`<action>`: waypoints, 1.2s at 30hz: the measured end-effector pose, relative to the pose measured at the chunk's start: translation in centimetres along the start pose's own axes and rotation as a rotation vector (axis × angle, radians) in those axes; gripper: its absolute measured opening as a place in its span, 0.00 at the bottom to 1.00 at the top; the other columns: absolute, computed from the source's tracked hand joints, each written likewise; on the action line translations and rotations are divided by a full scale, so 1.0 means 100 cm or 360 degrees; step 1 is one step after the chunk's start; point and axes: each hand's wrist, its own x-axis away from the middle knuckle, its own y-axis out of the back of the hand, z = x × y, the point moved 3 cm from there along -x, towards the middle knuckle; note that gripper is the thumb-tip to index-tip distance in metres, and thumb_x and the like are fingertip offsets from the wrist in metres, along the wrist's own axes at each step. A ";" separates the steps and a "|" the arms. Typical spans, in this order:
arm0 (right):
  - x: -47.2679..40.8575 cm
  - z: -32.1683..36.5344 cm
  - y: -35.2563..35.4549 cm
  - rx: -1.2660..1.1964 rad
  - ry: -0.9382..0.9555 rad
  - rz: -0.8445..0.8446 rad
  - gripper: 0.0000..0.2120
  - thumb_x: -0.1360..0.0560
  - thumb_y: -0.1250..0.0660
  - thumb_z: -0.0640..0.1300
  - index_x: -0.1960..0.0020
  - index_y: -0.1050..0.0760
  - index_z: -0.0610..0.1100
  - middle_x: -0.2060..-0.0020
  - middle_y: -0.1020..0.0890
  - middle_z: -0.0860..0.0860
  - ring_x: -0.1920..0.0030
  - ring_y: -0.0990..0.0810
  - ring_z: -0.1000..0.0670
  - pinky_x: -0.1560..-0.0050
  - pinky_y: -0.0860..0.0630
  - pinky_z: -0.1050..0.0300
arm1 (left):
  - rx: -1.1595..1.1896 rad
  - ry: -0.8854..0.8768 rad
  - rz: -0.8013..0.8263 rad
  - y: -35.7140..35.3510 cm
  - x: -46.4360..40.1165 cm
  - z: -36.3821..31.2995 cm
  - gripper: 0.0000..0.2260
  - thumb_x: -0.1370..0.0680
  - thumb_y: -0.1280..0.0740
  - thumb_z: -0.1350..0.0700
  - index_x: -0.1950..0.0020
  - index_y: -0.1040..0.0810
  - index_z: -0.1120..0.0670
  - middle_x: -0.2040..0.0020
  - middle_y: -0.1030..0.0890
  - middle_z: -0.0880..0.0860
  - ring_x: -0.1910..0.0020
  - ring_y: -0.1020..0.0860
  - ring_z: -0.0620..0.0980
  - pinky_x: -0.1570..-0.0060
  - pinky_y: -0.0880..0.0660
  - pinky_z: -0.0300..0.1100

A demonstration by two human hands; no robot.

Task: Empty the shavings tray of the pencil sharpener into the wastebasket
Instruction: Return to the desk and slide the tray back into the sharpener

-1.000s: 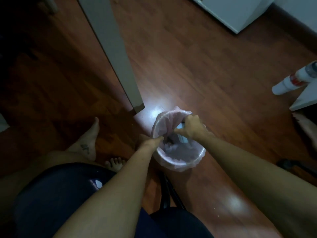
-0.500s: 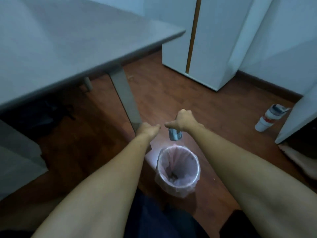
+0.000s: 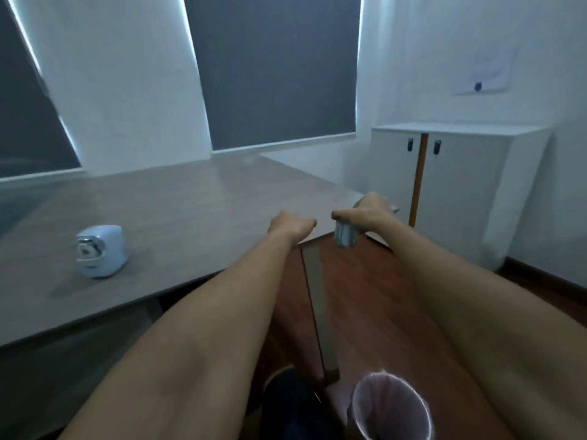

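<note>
A pale blue pencil sharpener (image 3: 101,251) stands on the grey desk (image 3: 178,204) at the left. My right hand (image 3: 367,211) grips the small clear shavings tray (image 3: 345,235), which hangs below the fingers just past the desk's right corner. My left hand (image 3: 290,225) is a closed fist beside it, over the desk edge, holding nothing I can see. The wastebasket (image 3: 392,408), lined with a pale pink bag, sits on the wooden floor far below both hands at the bottom of the view.
A grey desk leg (image 3: 319,315) runs down to the floor just left of the wastebasket. A white two-door cabinet (image 3: 457,185) stands at the right wall. Dark window blinds (image 3: 273,68) hang behind the desk.
Both hands have risen from the wastebasket up to desk height, the right one carrying the tray. My view has swung up from the floor to the desk top and sharpener.
</note>
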 end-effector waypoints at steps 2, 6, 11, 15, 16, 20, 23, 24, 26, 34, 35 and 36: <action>0.001 0.036 0.000 -0.0024 0.0060 0.0018 0.22 0.31 0.25 0.59 0.55 0.18 0.39 0.59 0.17 0.43 0.59 0.20 0.47 0.70 0.29 0.59 | 0.0034 0.0001 -0.0097 0.039 0.007 -0.002 0.22 0.27 0.34 0.47 0.39 0.22 0.60 0.42 0.19 0.59 0.46 0.19 0.61 0.47 0.19 0.55; -0.002 0.103 -0.017 -0.0176 0.0164 0.0076 0.28 0.33 0.23 0.60 0.49 0.18 0.34 0.53 0.14 0.41 0.53 0.14 0.43 0.53 0.16 0.52 | 0.0032 0.0038 -0.0309 0.112 0.013 0.009 0.21 0.27 0.34 0.47 0.40 0.22 0.59 0.42 0.19 0.60 0.45 0.20 0.61 0.46 0.19 0.54; 0.000 0.170 -0.055 -0.0303 0.0317 0.0150 0.25 0.32 0.23 0.59 0.56 0.18 0.35 0.57 0.14 0.42 0.55 0.14 0.44 0.52 0.16 0.50 | -0.0094 0.0051 -0.0665 0.194 0.022 0.041 0.16 0.28 0.33 0.48 0.50 0.19 0.58 0.45 0.17 0.58 0.47 0.20 0.58 0.46 0.21 0.46; 0.005 0.211 -0.098 -0.0328 0.0414 0.0274 0.26 0.33 0.23 0.58 0.57 0.15 0.33 0.60 0.13 0.39 0.57 0.13 0.42 0.51 0.15 0.45 | -0.0209 0.0150 -0.0951 0.241 0.033 0.085 0.22 0.28 0.31 0.47 0.36 0.24 0.55 0.35 0.22 0.56 0.36 0.24 0.58 0.41 0.28 0.45; 0.007 0.218 -0.108 -0.0326 0.0438 0.0310 0.26 0.32 0.24 0.58 0.57 0.15 0.33 0.60 0.13 0.39 0.57 0.13 0.42 0.51 0.16 0.45 | -0.0239 0.0175 -0.1004 0.249 0.035 0.097 0.26 0.29 0.31 0.47 0.32 0.27 0.54 0.33 0.24 0.56 0.34 0.26 0.58 0.40 0.28 0.46; 0.010 0.237 -0.142 -0.0468 0.0471 0.0387 0.24 0.31 0.25 0.59 0.57 0.15 0.36 0.59 0.13 0.40 0.58 0.13 0.41 0.50 0.16 0.44 | -0.0280 0.0297 -0.1123 0.264 0.038 0.142 0.33 0.32 0.29 0.42 0.29 0.31 0.48 0.31 0.28 0.57 0.32 0.29 0.59 0.38 0.29 0.50; 0.010 0.253 -0.167 -0.0628 0.0489 0.0467 0.19 0.29 0.25 0.56 0.55 0.17 0.39 0.58 0.15 0.43 0.58 0.14 0.42 0.49 0.17 0.43 | -0.0208 0.0360 -0.1145 0.268 0.040 0.177 0.35 0.33 0.27 0.40 0.28 0.32 0.45 0.32 0.29 0.57 0.33 0.29 0.59 0.38 0.29 0.50; 0.010 0.258 -0.176 -0.0702 0.0480 0.0493 0.18 0.29 0.25 0.56 0.55 0.18 0.39 0.59 0.16 0.44 0.59 0.15 0.43 0.49 0.16 0.43 | -0.0161 0.0375 -0.1144 0.268 0.040 0.188 0.36 0.34 0.27 0.39 0.28 0.33 0.44 0.32 0.29 0.57 0.33 0.28 0.59 0.39 0.29 0.49; 0.007 0.266 -0.195 -0.0818 0.0445 0.0546 0.17 0.29 0.25 0.56 0.57 0.19 0.41 0.59 0.16 0.44 0.59 0.16 0.44 0.50 0.16 0.44 | -0.0036 0.0365 -0.1143 0.265 0.037 0.207 0.36 0.35 0.26 0.39 0.29 0.33 0.42 0.33 0.29 0.56 0.35 0.27 0.58 0.39 0.29 0.48; -0.011 0.278 -0.264 -0.1150 0.0212 0.0702 0.19 0.33 0.23 0.58 0.57 0.16 0.41 0.60 0.15 0.45 0.65 0.15 0.48 0.52 0.14 0.46 | -0.0001 0.0192 -0.1359 0.250 0.015 0.232 0.29 0.35 0.23 0.44 0.35 0.27 0.45 0.42 0.25 0.52 0.45 0.21 0.54 0.51 0.28 0.41; -0.013 0.278 -0.271 -0.1193 0.0180 0.0732 0.18 0.33 0.23 0.57 0.58 0.17 0.41 0.62 0.15 0.45 0.65 0.15 0.47 0.52 0.15 0.46 | -0.0005 0.0206 -0.1408 0.251 0.013 0.235 0.27 0.34 0.24 0.45 0.37 0.25 0.47 0.42 0.25 0.52 0.46 0.21 0.54 0.52 0.28 0.41; -0.014 0.279 -0.277 -0.1234 0.0153 0.0763 0.18 0.32 0.23 0.57 0.58 0.17 0.41 0.63 0.16 0.46 0.64 0.15 0.47 0.51 0.15 0.46 | 0.0009 0.0216 -0.1446 0.252 0.012 0.240 0.24 0.33 0.25 0.46 0.39 0.24 0.47 0.43 0.24 0.52 0.48 0.21 0.54 0.53 0.29 0.40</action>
